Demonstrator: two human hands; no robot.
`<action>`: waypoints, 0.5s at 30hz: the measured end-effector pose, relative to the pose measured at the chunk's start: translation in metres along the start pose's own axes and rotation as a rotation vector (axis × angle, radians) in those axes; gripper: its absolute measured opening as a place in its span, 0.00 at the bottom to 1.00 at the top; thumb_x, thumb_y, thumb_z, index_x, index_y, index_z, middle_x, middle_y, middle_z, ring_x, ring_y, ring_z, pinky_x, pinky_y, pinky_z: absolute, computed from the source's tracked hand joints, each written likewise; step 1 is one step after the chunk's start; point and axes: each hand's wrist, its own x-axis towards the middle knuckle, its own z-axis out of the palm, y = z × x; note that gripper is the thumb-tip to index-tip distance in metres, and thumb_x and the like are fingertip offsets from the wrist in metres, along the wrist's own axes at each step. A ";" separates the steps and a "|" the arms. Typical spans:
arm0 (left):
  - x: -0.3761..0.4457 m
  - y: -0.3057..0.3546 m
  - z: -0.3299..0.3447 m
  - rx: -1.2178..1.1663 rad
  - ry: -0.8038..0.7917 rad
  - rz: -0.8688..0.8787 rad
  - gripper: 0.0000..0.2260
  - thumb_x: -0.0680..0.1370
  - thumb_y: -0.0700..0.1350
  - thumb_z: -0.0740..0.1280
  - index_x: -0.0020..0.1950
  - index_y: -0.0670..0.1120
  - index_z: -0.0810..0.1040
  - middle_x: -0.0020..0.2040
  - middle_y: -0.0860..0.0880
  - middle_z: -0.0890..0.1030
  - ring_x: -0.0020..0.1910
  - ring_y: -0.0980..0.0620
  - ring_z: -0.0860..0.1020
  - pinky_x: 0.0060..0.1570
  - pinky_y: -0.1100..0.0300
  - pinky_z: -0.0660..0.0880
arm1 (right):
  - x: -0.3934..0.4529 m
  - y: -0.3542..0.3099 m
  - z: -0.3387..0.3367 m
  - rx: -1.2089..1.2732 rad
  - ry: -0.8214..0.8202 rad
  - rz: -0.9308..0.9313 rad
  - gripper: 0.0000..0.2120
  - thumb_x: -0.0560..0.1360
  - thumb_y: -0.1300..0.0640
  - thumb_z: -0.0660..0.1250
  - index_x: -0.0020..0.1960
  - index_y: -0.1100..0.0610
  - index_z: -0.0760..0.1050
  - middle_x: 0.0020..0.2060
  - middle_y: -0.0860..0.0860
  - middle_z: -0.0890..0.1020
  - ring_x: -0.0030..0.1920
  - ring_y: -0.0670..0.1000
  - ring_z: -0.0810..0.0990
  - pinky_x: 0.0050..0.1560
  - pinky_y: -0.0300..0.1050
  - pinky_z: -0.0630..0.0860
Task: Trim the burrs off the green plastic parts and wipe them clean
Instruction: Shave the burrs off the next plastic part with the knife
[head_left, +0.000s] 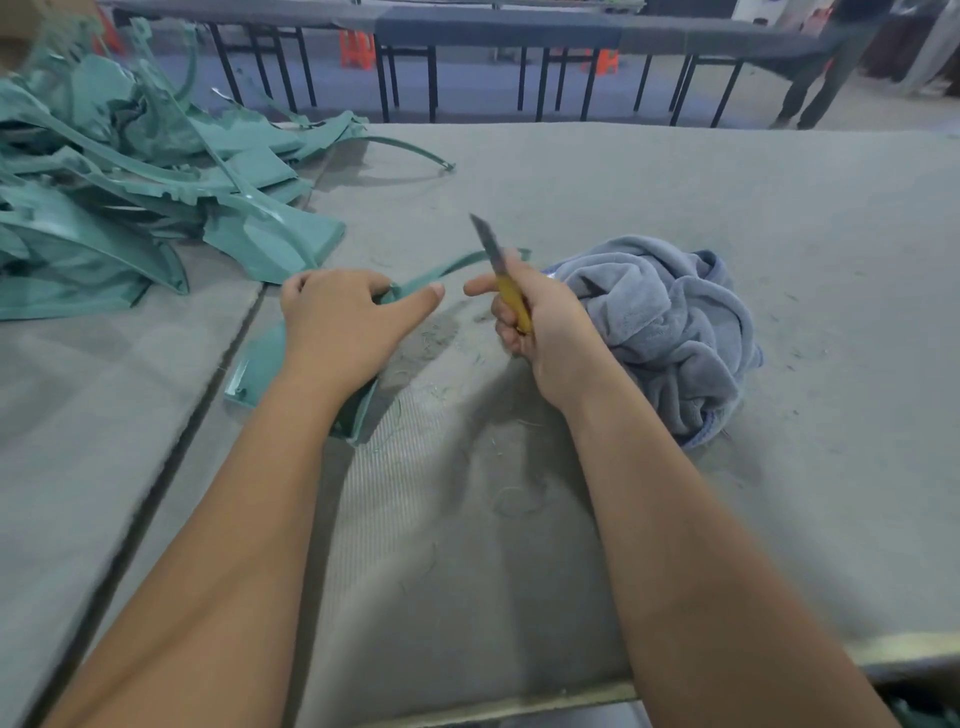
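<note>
A green plastic part (260, 361) lies on the grey padded table in front of me, its thin curved arm reaching right toward the cloth. My left hand (343, 322) rests on top of it and grips it near where the arm starts, thumb stretched out to the right. My right hand (535, 322) grips a yellow-handled utility knife (511, 304), its blade pointing up and away, just above the part's thin arm. Much of the part is hidden under my left hand and forearm.
A large pile of green plastic parts (130, 182) fills the table's far left. A crumpled grey-blue cloth (670, 332) lies right of my right hand. Thin green shavings (441, 338) litter the table. A seam (197, 405) runs between two table pads. A person (826, 67) stands at the far right.
</note>
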 end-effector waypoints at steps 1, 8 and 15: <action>0.001 0.000 -0.002 -0.029 0.000 -0.049 0.28 0.69 0.69 0.60 0.27 0.45 0.62 0.26 0.44 0.70 0.34 0.48 0.71 0.56 0.48 0.67 | 0.000 0.002 0.001 0.022 -0.015 -0.021 0.19 0.81 0.47 0.59 0.37 0.54 0.77 0.24 0.46 0.67 0.24 0.45 0.61 0.24 0.37 0.57; 0.003 0.009 -0.004 -0.030 -0.141 -0.186 0.24 0.65 0.63 0.60 0.34 0.41 0.75 0.29 0.48 0.70 0.36 0.44 0.73 0.50 0.52 0.67 | -0.007 0.007 0.016 0.161 -0.131 -0.067 0.16 0.82 0.54 0.59 0.36 0.55 0.68 0.21 0.47 0.66 0.19 0.44 0.58 0.22 0.35 0.50; -0.005 0.013 -0.007 -0.027 -0.178 -0.135 0.16 0.63 0.59 0.59 0.28 0.48 0.59 0.25 0.52 0.62 0.31 0.51 0.65 0.45 0.54 0.60 | -0.009 0.009 0.022 0.130 -0.034 -0.073 0.17 0.82 0.56 0.59 0.34 0.54 0.66 0.21 0.45 0.63 0.20 0.43 0.56 0.21 0.36 0.50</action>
